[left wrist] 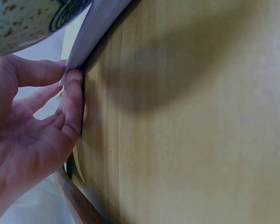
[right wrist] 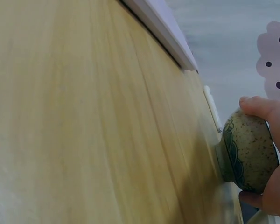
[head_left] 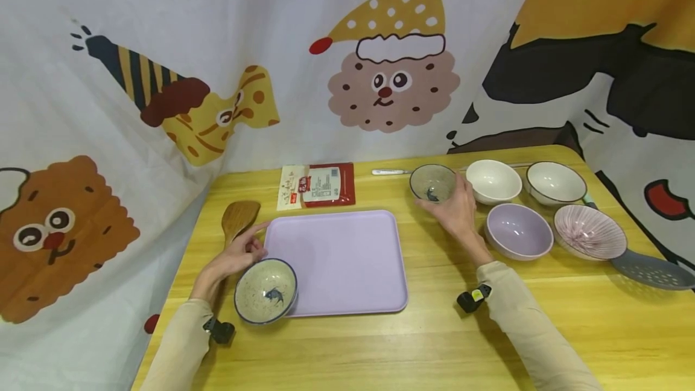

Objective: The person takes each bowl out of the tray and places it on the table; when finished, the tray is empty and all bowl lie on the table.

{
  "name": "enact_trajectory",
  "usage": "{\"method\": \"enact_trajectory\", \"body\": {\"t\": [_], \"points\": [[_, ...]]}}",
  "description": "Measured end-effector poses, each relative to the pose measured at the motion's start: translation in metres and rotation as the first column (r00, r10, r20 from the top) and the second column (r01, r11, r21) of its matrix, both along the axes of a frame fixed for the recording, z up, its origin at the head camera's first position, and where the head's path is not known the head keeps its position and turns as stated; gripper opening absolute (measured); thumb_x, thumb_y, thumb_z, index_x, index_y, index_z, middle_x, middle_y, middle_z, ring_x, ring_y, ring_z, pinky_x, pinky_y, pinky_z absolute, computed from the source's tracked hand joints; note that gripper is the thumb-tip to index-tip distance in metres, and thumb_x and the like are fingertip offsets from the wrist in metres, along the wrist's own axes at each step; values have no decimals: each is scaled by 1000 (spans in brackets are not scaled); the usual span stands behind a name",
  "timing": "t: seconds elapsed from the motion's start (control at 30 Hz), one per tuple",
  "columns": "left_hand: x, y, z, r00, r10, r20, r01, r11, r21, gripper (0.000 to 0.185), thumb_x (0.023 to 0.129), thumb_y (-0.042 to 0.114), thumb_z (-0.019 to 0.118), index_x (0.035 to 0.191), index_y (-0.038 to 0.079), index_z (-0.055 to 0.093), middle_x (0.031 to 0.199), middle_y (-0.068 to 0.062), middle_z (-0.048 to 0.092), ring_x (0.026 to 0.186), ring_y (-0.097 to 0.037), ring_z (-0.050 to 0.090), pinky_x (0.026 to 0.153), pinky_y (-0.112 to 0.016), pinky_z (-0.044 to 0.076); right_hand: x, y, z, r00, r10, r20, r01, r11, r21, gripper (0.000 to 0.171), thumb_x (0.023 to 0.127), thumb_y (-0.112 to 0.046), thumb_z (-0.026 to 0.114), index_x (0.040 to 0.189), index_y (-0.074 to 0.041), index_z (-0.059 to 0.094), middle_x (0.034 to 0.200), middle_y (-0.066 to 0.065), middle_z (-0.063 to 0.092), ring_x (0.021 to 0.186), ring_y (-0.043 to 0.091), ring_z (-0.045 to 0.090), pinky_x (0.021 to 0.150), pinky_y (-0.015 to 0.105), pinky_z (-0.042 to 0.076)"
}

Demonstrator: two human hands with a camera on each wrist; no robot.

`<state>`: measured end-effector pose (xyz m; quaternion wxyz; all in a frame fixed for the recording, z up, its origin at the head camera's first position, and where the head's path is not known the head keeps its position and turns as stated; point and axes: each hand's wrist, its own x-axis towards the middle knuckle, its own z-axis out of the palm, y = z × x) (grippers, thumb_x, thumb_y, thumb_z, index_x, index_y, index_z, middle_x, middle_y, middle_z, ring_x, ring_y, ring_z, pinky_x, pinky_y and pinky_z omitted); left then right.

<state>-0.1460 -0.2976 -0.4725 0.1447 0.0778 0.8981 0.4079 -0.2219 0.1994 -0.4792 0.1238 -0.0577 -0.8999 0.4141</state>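
My right hand (head_left: pixel 456 210) grips a small speckled bowl (head_left: pixel 432 181) with a dark rim and a blue motif inside, thumb and fingers around its side. In the right wrist view the bowl's patterned outer wall (right wrist: pixel 249 149) shows. My left hand (head_left: pixel 241 256) touches the left edge of a lilac tray (head_left: pixel 347 264), its index finger stretched toward the far corner. From the left wrist view, the thumb and another fingertip meet the tray's edge (left wrist: pixel 95 28). A larger speckled bowl (head_left: pixel 266 291) with a blue motif overlaps the tray's near left corner.
On the right stand a white bowl (head_left: pixel 493 181), a dark-rimmed white bowl (head_left: pixel 555 183), a lilac bowl (head_left: pixel 519 231) and a streaked pink bowl (head_left: pixel 590 232). A grey slotted spoon (head_left: pixel 654 270) lies beside them. Behind the tray are packets (head_left: pixel 328 184); a wooden spatula (head_left: pixel 239 219) lies left.
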Motion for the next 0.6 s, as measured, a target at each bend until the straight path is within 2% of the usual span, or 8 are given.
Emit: {"method": "enact_trajectory", "body": {"t": [0.2, 0.37, 0.47, 0.6], "points": [[2, 2, 3, 1000, 0, -15, 1, 1000, 20, 68, 94, 2, 62, 156, 1, 34, 94, -13, 57, 81, -19, 51, 67, -23, 42, 0, -3, 1, 999, 31, -26, -30, 998, 48, 120, 71, -44, 89, 157, 4, 21, 158, 32, 25, 143, 52, 32, 114, 67, 30], [4, 3, 4, 1000, 3, -3, -3, 1000, 29, 68, 94, 3, 61, 156, 2, 33, 95, -13, 56, 81, -19, 50, 67, -23, 43, 0, -11, 8, 994, 51, -95, -37, 988, 148, 114, 72, -44, 90, 153, 8, 28, 154, 33, 30, 141, 51, 35, 113, 64, 34], [2, 1, 1, 1000, 0, -5, 0, 999, 34, 68, 94, 1, 61, 156, 2, 34, 94, -13, 55, 80, -19, 50, 67, -23, 43, 3, -19, 21, 985, 81, -151, -54, 982, 180, 111, 72, -44, 90, 150, 10, 32, 153, 33, 31, 141, 50, 33, 115, 63, 32], [1, 0, -2, 1000, 4, -15, -3, 1000, 25, 68, 93, 0, 61, 155, 3, 35, 93, -12, 56, 79, -17, 52, 68, -22, 44, 8, -35, 42, 969, 153, -196, -123, 980, 158, 108, 75, -42, 88, 152, 8, 32, 155, 32, 29, 144, 49, 30, 116, 64, 29]]}}
